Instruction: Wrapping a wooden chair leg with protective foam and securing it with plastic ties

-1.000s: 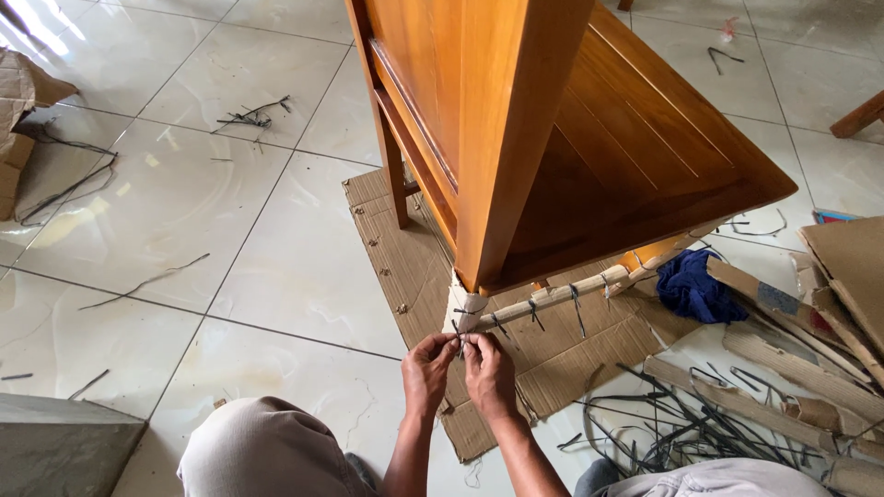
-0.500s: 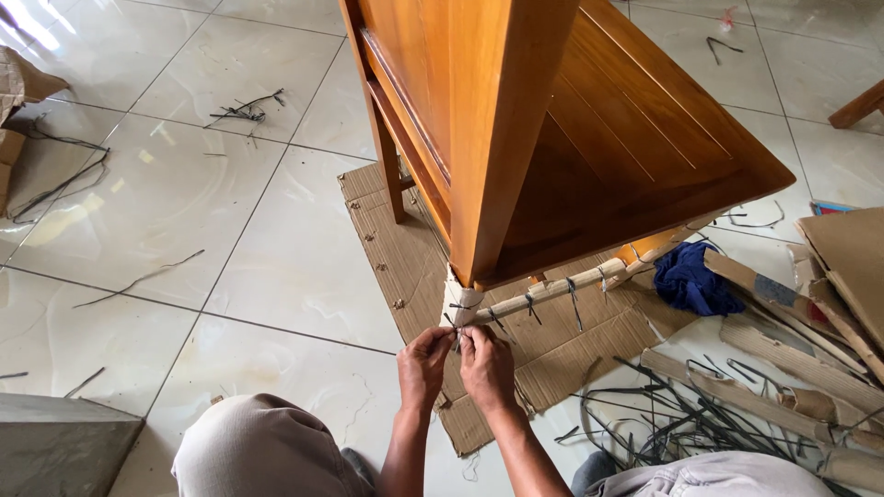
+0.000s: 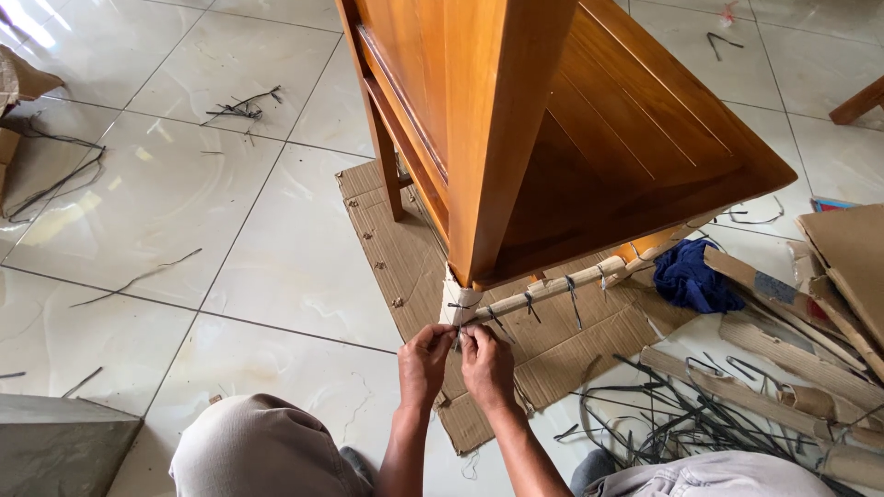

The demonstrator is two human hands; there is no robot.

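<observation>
Both hands work at the foot of the tall, varnished orange-brown wooden cabinet [image 3: 516, 138], which stands on a flattened sheet of brown corrugated cardboard [image 3: 414, 248]. The left hand [image 3: 424, 364] and right hand [image 3: 486, 366] pinch the ends of a thin black plastic strap [image 3: 458, 333] at the paper-wrapped cabinet leg [image 3: 458, 299], fingers clenched on it. Risk: the strap may slip from the fingertips or snap under excess tension, loosening the wrapping. Loose black strap offcuts [image 3: 663, 414] nearby could tangle. No containers are visible.

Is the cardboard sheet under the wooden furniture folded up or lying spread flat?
Spread flat: the cardboard sheet lies open on the tiled floor beneath the wooden furniture.
</observation>
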